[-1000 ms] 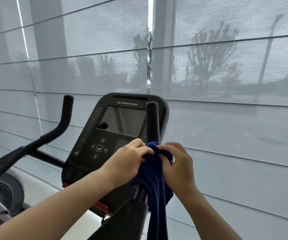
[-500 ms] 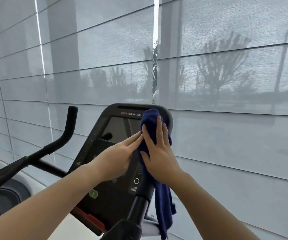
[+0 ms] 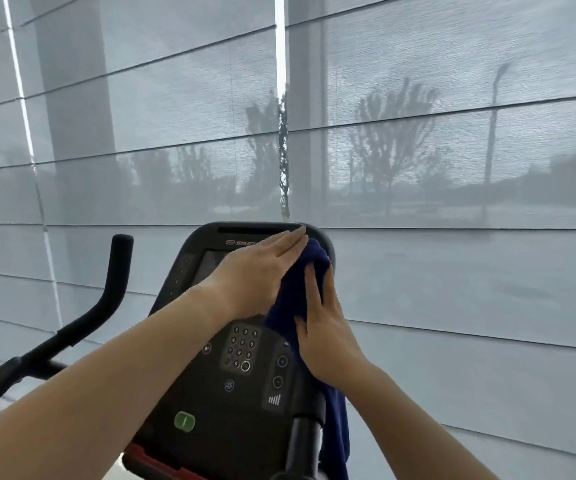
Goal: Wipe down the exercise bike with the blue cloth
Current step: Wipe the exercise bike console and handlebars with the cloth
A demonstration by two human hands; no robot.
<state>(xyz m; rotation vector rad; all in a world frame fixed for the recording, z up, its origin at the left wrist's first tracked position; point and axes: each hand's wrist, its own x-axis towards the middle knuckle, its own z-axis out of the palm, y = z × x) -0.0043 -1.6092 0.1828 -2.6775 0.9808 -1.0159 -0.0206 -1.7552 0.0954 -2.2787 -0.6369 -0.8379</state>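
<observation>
The left grip (image 3: 255, 275) lies flat on the upper part of the console (image 3: 210, 386) of the exercise bike (image 3: 162, 459), its fingers stretched and close together, the fingertips at the top edge; it clamps nothing. Just to its right and touching it, the blue cloth (image 3: 295, 292) is bunched between the two grips. The right grip (image 3: 324, 337) presses the cloth from the right side with straight fingers that point up, not curled round it. Below the right grip the rest of the cloth hangs down beside the black handlebar post (image 3: 305, 441). Under the left grip are the number keypad (image 3: 241, 348) and, lower, a green button (image 3: 184, 420). Well to the left of both grips the other handlebar (image 3: 113, 282) stands up, and grey blinds (image 3: 453, 306) are behind
</observation>
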